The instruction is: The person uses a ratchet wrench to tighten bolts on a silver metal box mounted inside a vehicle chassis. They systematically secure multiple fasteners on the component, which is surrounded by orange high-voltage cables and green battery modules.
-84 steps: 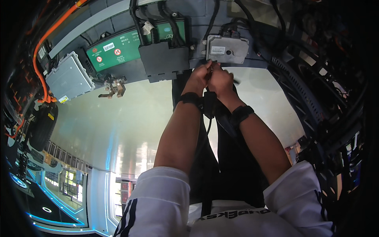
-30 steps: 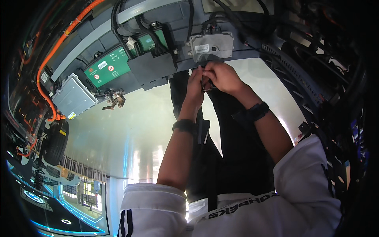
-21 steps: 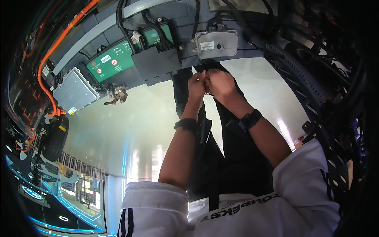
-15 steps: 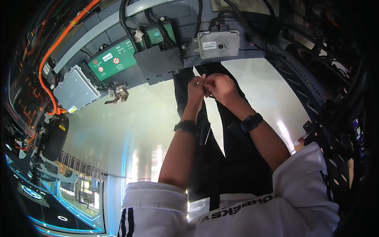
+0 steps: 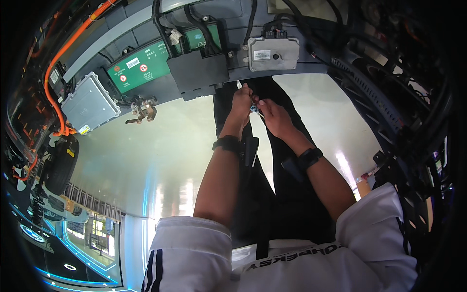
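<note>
My left hand (image 5: 241, 104) and my right hand (image 5: 278, 119) meet in front of my dark trousers, just below the edge of the grey panel. Between their fingertips sits a small shiny metal piece (image 5: 254, 108), roundish and bluish-silver, too small to name surely. Closed fingers of the left hand grip it, thumb pointing up. From the other side, the right thumb and fingers pinch at it, partly hiding it. Each wrist wears a black band.
On the panel are a green battery (image 5: 146, 68) with a black cover (image 5: 198, 73), a grey control unit (image 5: 273, 54) and a silver finned box (image 5: 91, 103). A metal bracket (image 5: 141, 111) juts out at the left. Orange cables (image 5: 47, 87) run past a tyre (image 5: 63, 163).
My right hand has shifted slightly down and turned, uncovering the small metal piece. My left hand stays nearly in place. The view has moved a little.
</note>
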Available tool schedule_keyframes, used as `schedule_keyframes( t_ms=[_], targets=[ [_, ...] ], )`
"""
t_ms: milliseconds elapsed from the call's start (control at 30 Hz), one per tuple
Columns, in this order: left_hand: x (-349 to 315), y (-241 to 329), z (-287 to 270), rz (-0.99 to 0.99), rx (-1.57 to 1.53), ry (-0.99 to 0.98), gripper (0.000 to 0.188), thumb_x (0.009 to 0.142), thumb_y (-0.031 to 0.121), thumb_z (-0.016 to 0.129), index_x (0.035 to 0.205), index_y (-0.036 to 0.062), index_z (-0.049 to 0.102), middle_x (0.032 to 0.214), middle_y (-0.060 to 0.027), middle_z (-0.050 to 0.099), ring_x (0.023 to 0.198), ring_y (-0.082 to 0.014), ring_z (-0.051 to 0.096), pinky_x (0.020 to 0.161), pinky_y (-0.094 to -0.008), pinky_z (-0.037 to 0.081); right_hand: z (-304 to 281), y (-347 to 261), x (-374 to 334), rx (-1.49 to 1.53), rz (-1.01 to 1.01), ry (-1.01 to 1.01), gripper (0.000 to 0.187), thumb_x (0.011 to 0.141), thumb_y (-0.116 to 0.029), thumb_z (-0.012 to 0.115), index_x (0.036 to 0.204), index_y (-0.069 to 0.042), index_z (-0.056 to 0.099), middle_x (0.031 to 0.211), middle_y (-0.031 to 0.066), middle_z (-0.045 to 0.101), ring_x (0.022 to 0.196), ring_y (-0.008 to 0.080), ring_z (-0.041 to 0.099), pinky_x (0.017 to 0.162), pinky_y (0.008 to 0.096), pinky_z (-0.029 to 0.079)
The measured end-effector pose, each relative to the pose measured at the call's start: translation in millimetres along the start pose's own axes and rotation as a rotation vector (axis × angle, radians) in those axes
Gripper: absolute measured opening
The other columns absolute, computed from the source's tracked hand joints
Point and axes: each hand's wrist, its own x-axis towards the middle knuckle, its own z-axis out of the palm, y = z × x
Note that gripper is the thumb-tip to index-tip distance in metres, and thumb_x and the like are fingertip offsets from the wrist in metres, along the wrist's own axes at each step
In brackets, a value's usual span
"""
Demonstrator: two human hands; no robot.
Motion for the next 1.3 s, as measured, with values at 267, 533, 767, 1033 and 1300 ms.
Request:
schedule_keyframes(
  t_ms=[267,533,767,1033,1300],
  targets=[
    [40.4,-30.5,1.0,0.627,1.046,0.421,0.047,0.101,0.039,0.043,0.097,-0.0056,0.058,0.099,-0.0305,0.061,0.087,-0.0524,0.056,0.082,-0.055,0.048,12.8,22.9,11.0,0.259,0.082,0.266,0.047,0.092,-0.047,0.056,0.1,-0.002,0.064,0.078,0.0154,0.066,0.075,0.0296,0.065,0.071,0.0399,0.048],
    [4.4,-0.1,5.8,0.11,0.31,0.097,0.033,0.096,0.015,0.051,0.117,-0.0105,0.049,0.087,-0.0144,0.063,0.07,-0.0216,0.066,0.054,-0.029,0.055,-1.9,-9.9,20.6,0.22,0.07,0.175,0.036,0.086,-0.047,0.064,0.087,-0.011,0.07,0.064,0.0061,0.061,0.062,0.0222,0.06,0.061,0.0319,0.044],
    [23.8,13.3,-8.1,-0.103,-0.07,-0.269,0.034,0.096,0.027,0.055,0.112,-0.0011,0.061,0.083,-0.0063,0.063,0.068,-0.0166,0.059,0.063,-0.0281,0.048,-4.8,-14.5,29.2,0.138,-0.016,0.154,0.035,0.087,-0.043,0.063,0.087,-0.009,0.069,0.068,0.0094,0.065,0.068,0.025,0.065,0.065,0.0339,0.048],
    [45.2,13.8,8.4,-0.042,-0.017,-0.096,0.034,0.097,0.031,0.054,0.108,0.0009,0.064,0.084,-0.0044,0.062,0.073,-0.0163,0.061,0.067,-0.0285,0.05,-8.9,-6.9,56.1,0.18,-0.031,0.059,0.036,0.088,-0.042,0.061,0.086,-0.006,0.068,0.069,0.0113,0.065,0.068,0.0267,0.065,0.065,0.0352,0.048],
    [53.6,19.1,4.7,-0.046,0.09,-0.064,0.031,0.101,0.028,0.049,0.106,0.0016,0.064,0.087,-0.0044,0.062,0.074,-0.0151,0.06,0.066,-0.0287,0.051,-5.4,-0.1,66.9,0.241,-0.06,0.067,0.037,0.09,-0.041,0.061,0.086,-0.005,0.066,0.069,0.0129,0.064,0.068,0.0288,0.065,0.064,0.0368,0.047]
  ],
)
